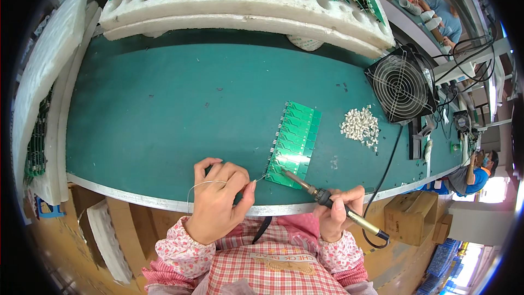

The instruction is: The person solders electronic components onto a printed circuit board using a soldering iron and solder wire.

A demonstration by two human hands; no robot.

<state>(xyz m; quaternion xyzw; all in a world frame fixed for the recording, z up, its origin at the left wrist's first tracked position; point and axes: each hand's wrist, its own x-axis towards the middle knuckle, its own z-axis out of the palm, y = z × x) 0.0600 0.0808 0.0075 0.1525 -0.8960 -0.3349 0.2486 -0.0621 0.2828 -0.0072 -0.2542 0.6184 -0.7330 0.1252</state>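
Observation:
A green circuit board panel, with a row of metal pins along its left edge, lies on the green bench mat. My right hand is closed round a soldering iron, whose tip reaches over the lower part of the panel. Just left of the panel, my left hand pinches a thin solder wire. One end of that wire points at the panel's lower left edge, and the rest loops back over the hand. Whether iron tip and wire touch the board is too small to tell.
A pile of small silvery parts lies right of the panel. Behind it stands a black fan. White foam trays full of green boards line the back; more foam stands at left. The iron's black cable crosses the bench edge.

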